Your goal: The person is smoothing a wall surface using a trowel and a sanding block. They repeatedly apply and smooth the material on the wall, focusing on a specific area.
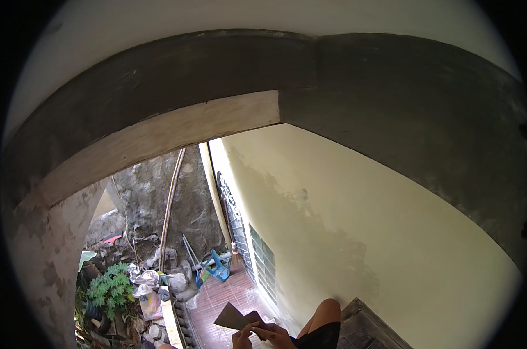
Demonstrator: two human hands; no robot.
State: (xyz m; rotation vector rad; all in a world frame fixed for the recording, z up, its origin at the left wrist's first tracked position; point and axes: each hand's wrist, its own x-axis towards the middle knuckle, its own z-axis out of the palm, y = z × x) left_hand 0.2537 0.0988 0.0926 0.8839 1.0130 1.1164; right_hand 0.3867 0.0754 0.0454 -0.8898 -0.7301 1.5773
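Note:
Low in the head view, my two hands are close together in front of my body. A flat, stiff-looking brownish-grey sheet [231,317] with straight edges and a sharp corner sticks out to the left above them. My left hand [242,338] pinches its lower edge with bent fingers. My right hand [276,335] is closed beside it, fingers at the sheet's right part, where a darker brown flap [254,317] shows. The hands cover the rest of the sheet, so its kind cannot be told. My bare knee [327,312] is raised just right of the hands.
A cream wall [333,232] rises on the right, under a dark grey beam [403,116]. Below lies a reddish tiled floor [217,305] with a blue plastic chair [218,269] and a broom [236,259]. Bags, stones and a green plant [109,291] crowd the left.

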